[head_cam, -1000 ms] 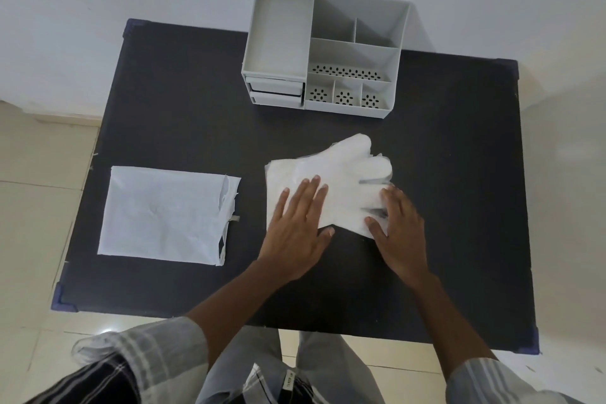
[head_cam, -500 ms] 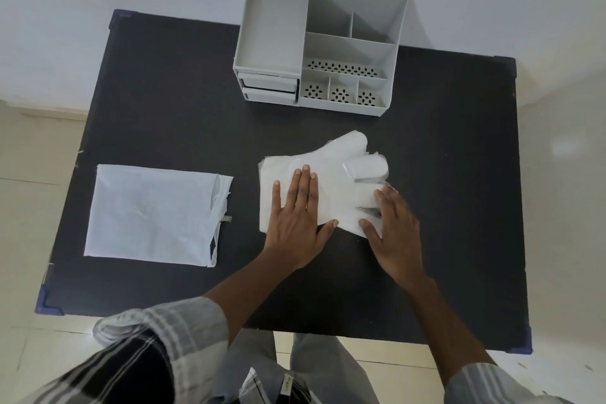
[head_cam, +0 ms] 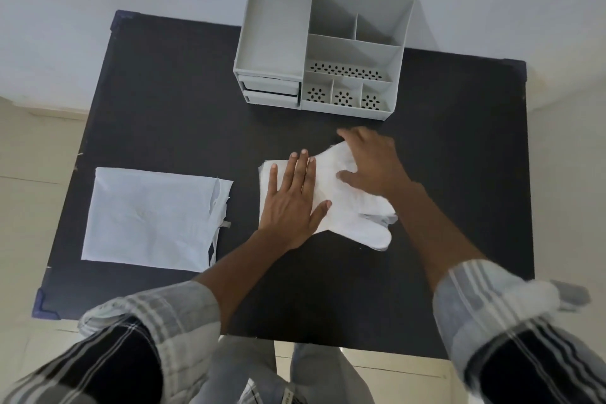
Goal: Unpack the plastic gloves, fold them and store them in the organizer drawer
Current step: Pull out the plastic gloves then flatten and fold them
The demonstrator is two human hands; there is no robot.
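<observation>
R hand [head_cam: 372, 162] now up at far edge of gloves [head_cam: 354, 216], finger end swung nearer.

Both flat hands cover much of the white translucent plastic gloves [head_cam: 352, 207], hiding the stack's middle and far edge. The black rectangular tabletop [head_cam: 164, 108] has its near edge partly hidden behind blurred checked sleeves [head_cam: 511, 315], themselves cut off by the frame.

- My left sleeve [head_cam: 154, 321] is a checked shirt in white, grey and black, rolled up past the forearm
- My right sleeve [head_cam: 498, 302] has the same plaid, cuff turned back near the elbow
- Both my hands and forearms are bare
- I wear light grey trousers [head_cam: 249, 371], a small label showing
</observation>
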